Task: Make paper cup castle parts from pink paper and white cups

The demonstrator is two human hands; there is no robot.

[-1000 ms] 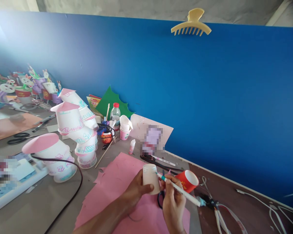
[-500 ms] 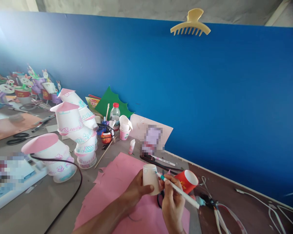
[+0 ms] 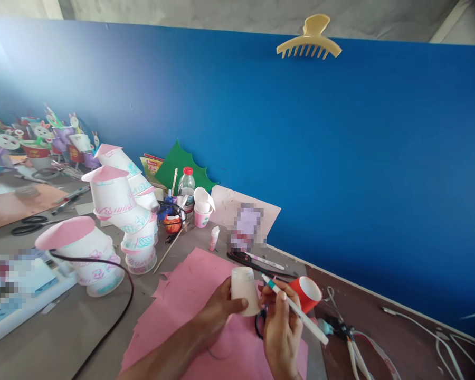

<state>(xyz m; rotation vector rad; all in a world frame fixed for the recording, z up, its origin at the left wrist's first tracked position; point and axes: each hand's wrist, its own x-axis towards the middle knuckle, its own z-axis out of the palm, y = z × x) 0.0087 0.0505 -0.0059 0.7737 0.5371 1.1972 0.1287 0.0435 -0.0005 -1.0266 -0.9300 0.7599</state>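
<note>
My left hand point(image 3: 219, 306) is closed round a white paper cup point(image 3: 244, 295), which is upside down with faint blue marks near its top. In my right hand point(image 3: 282, 322) is a white marker point(image 3: 306, 321) with a teal band, gripped like a pen. Its tip points up and left, a small gap away from the cup's side. Below both hands spreads a pink paper sheet point(image 3: 174, 322) with ragged edges. Behind my right hand a red paper cup point(image 3: 309, 294) lies tilted. Dark scissors point(image 3: 260, 323) show partly between my hands.
On the left stand stacked paper-cup towers point(image 3: 113, 192) with pink cone roofs. A black cable point(image 3: 130, 301) curves beside a white power strip point(image 3: 27, 306). A bottle point(image 3: 187, 183), a glue bottle point(image 3: 214, 238) and another marker point(image 3: 265, 261) sit further back. White cables point(image 3: 360, 359) lie at right.
The marker's tip has come off the cup's side and moved slightly right, with my right hand shifting the same way. My left hand and the cup are almost unmoved.
</note>
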